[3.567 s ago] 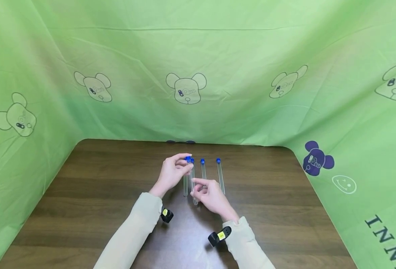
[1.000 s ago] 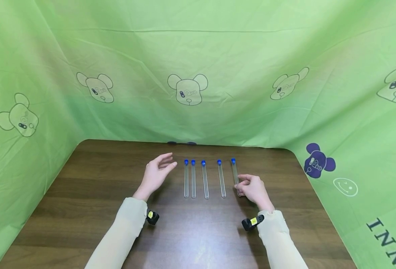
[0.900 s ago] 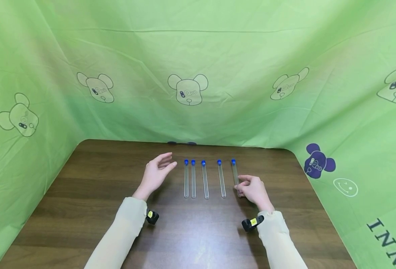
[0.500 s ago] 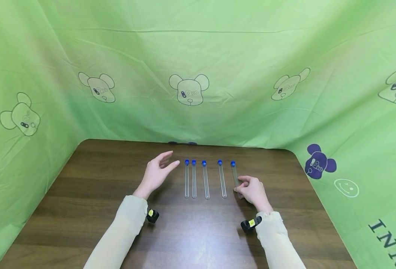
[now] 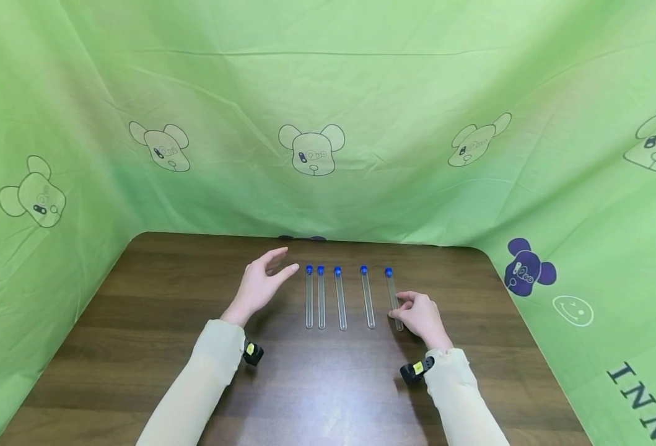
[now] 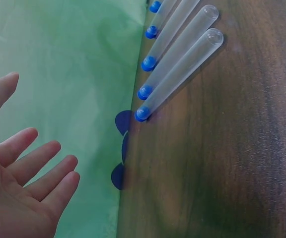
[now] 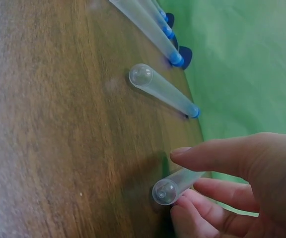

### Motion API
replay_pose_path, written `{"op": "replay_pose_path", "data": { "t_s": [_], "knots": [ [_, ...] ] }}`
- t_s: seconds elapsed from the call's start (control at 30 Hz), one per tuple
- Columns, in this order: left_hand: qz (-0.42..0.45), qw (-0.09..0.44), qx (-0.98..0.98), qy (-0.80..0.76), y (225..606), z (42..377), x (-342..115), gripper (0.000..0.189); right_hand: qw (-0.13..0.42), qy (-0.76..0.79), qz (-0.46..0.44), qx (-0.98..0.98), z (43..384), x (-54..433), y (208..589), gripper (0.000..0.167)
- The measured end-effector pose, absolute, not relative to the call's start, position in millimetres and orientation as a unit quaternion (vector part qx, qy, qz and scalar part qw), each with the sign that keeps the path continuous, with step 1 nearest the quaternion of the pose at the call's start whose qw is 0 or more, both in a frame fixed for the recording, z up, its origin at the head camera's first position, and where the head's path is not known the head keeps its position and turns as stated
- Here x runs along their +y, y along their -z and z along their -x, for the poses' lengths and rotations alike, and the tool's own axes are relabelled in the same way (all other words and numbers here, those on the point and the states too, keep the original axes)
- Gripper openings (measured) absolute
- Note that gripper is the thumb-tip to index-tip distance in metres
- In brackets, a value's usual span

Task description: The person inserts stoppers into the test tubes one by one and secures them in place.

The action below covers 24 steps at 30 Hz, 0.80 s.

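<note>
Capped test tubes with blue stoppers lie in a row on the wooden table. At the row's right end, my right hand (image 5: 422, 314) holds the lower part of a test tube (image 5: 391, 286) between thumb and fingers. Its rounded bottom (image 7: 165, 192) faces the camera in the right wrist view, with the thumb above and the other fingers curled at its side. Left of it lies a single test tube (image 5: 367, 300). Farther left are three more, the leftmost test tube (image 5: 309, 303) nearest my left hand. My left hand (image 5: 256, 290) hovers apart from them, empty, fingers spread.
The brown wooden table (image 5: 328, 396) ends at a green cloth backdrop (image 5: 311, 204) behind and at the sides. A black wrist camera (image 5: 253, 354) sits at the left cuff, another wrist camera (image 5: 415, 370) at the right.
Earlier both hands held one tube among the left tubes. Since then the left hand has let go and drawn back left; the right moved to the row's right end. Lately its tube shifted slightly right.
</note>
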<state>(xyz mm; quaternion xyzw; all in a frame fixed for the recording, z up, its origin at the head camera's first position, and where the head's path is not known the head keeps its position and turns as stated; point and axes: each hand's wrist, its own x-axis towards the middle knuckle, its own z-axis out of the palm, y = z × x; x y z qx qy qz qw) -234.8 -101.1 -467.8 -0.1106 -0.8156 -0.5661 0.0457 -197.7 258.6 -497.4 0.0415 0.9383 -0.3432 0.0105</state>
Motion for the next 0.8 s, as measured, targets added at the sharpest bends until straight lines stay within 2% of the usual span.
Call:
{"op": "replay_pose_path", "data": {
  "t_s": [0.8],
  "knots": [
    [0.112, 0.046, -0.827, 0.549, 460, 241, -104, 0.059, 0.022, 0.319, -0.047, 0.946, 203, 264, 487, 0.057]
  ]
}}
